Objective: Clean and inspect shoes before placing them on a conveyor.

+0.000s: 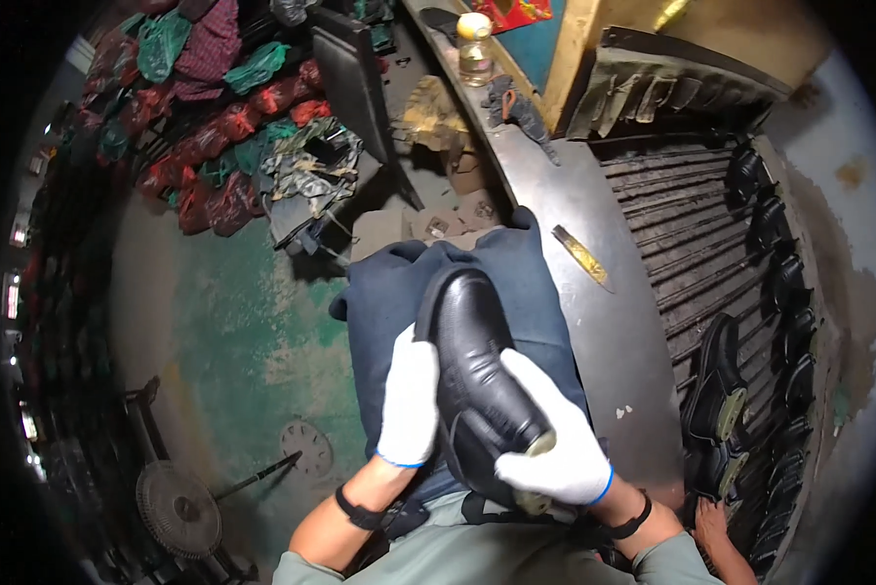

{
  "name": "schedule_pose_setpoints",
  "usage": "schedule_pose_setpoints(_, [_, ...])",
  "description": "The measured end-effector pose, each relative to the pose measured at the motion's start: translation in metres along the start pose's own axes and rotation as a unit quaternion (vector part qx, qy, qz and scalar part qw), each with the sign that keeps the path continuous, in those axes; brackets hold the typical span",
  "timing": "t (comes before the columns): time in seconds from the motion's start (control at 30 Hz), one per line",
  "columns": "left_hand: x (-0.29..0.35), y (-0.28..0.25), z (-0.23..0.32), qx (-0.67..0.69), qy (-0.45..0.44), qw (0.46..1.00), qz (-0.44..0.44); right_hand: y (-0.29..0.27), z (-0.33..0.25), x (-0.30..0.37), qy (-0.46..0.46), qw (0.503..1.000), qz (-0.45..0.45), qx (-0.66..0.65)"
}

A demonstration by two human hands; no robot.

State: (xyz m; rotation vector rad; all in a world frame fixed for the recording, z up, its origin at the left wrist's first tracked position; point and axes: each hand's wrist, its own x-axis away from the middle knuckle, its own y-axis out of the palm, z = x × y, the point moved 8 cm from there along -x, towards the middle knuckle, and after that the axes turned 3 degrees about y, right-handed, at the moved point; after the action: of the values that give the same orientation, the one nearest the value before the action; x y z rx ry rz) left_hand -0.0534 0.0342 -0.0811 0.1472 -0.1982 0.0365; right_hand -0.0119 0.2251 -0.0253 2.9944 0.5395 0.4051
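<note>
Had a black shoe (470, 331) right in the middle of the frame

So the shoe was over the lap, toe pointing up the frame, with a dark blue cloth (384, 302) spread underneath. The left hand (411, 400), in a white glove, had its fingers pressed along the shoe's left side; couldn't tell where the tips ended up. The right hand (560, 444), gloved too, was clamped around the ankle part, thumb near the pale lining at the opening.

Just right of the lap was a metal surface (609, 361) with a yellow-handled knife (582, 256) lying on it, plus a clear bottle (475, 60) up at the top. Further right, a slatted rack (667, 234) held more black shoes (716, 366), and someone else's bare hand (714, 531) was near them, lower right. Red bags (233, 200) were piled upper left, and a round fan (178, 507) stood lower left on the worn green floor (233, 331).
</note>
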Motion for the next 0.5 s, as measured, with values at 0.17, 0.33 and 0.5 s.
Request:
schedule_pose_setpoints(0.17, [0.003,-0.001,0.033,0.489,-0.08,0.867,-0.058,0.028,-0.039,0.006,-0.265,0.93,0.08,0.242])
schedule_pose_setpoints(0.33, [0.006,-0.007,0.093,0.188,0.006,0.965,-0.183,0.021,-0.011,-0.006,-0.381,0.86,0.061,0.334])
schedule_pose_setpoints(0.5, [0.053,-0.028,-0.006,-0.235,0.015,0.954,-0.183,-0.022,0.016,-0.042,-0.284,0.852,-0.011,0.44])
